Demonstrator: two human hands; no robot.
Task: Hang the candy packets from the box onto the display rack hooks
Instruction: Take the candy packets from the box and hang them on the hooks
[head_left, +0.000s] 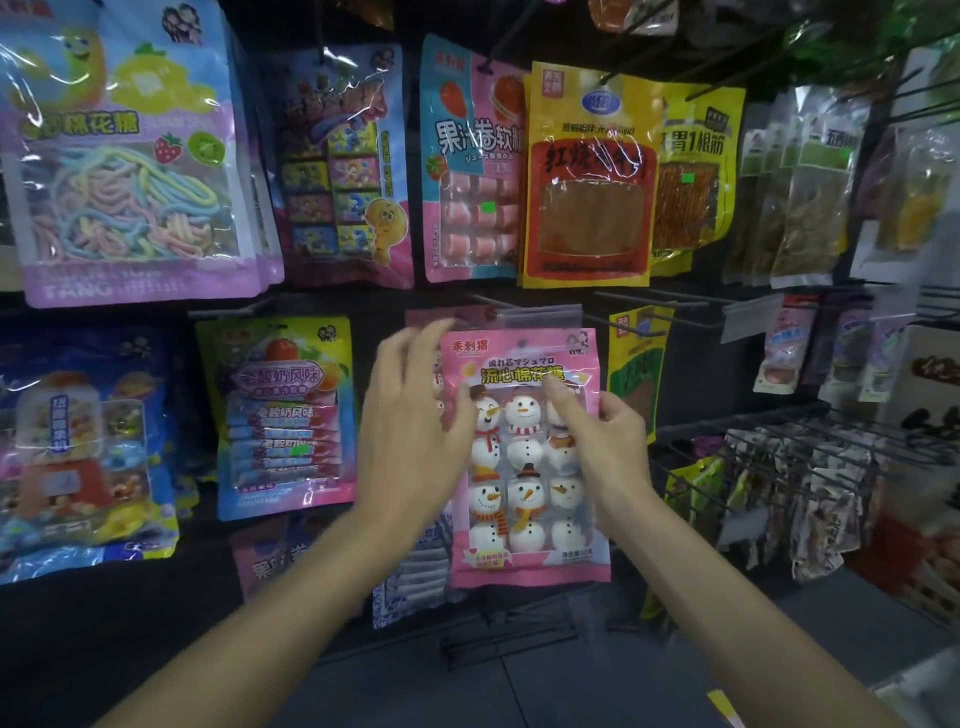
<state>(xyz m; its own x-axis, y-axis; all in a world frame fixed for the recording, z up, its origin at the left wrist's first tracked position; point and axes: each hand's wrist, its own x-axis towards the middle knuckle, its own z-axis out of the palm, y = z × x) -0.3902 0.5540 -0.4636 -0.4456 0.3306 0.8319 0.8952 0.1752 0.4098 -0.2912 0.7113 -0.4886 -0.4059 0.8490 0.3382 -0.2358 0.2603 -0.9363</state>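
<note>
Pinching a glossy pink packet is the right hand, left hand splayed.

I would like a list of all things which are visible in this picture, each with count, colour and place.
snowman packet: one, pink, centre
rope-candy packet: one in front, purple, upper left
small-boxes packet: one, purple, upper row
strawberry packet: one, pink and blue, upper centre
orange packet: one, orange-yellow, right of the strawberry packet
yoghurt-candy packet: one, multicoloured, left of the hands
blue packet: one, blue, lower left
rack wires: several, black, lower right
left hand: one, open, at the snowman packet's left edge
right hand: one, grips the snowman packet's right side
</note>
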